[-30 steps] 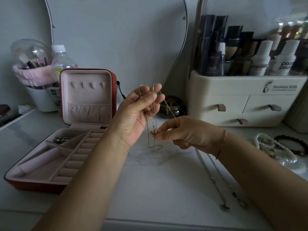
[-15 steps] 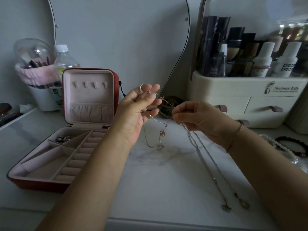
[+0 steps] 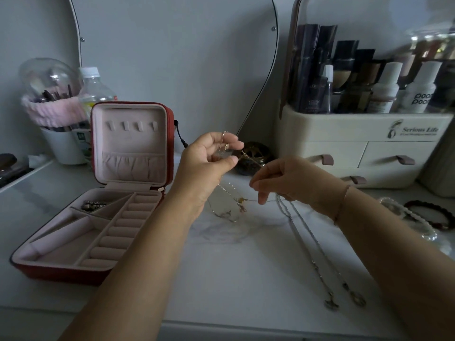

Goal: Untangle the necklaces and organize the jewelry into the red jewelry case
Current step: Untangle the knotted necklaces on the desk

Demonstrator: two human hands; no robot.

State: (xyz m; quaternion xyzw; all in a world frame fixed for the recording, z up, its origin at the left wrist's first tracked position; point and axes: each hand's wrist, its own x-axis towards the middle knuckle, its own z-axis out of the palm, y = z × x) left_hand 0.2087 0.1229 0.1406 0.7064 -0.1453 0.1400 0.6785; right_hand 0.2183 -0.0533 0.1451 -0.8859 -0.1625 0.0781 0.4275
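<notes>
The red jewelry case [image 3: 61, 273] lies open at the left, its pink lid upright, with a small metal piece [image 3: 93, 205] in a back compartment. My left hand [image 3: 206, 166] is raised over the table's middle and pinches the top of thin gold chains [image 3: 229, 205] that hang tangled below it. My right hand [image 3: 290, 180], just to the right and a little lower, pinches a strand of the same tangle. Two long silver necklaces [image 3: 317, 252] trail from under my right hand toward the front edge and end in pendants [image 3: 344, 300].
A cream cosmetics organiser [image 3: 364, 148] with drawers and bottles stands at the back right. A pearl bracelet [image 3: 408, 217] and a dark bead bracelet [image 3: 433, 212] lie at the far right. A small dark jar [image 3: 256, 156] sits behind my hands. Brush holder [image 3: 56, 114] and water bottle [image 3: 94, 92] stand back left.
My right hand went up toward the left hand, then dropped lower again with a strand. My left hand's fingers have curled in around the chains' top. The silver necklaces shifted slightly.
</notes>
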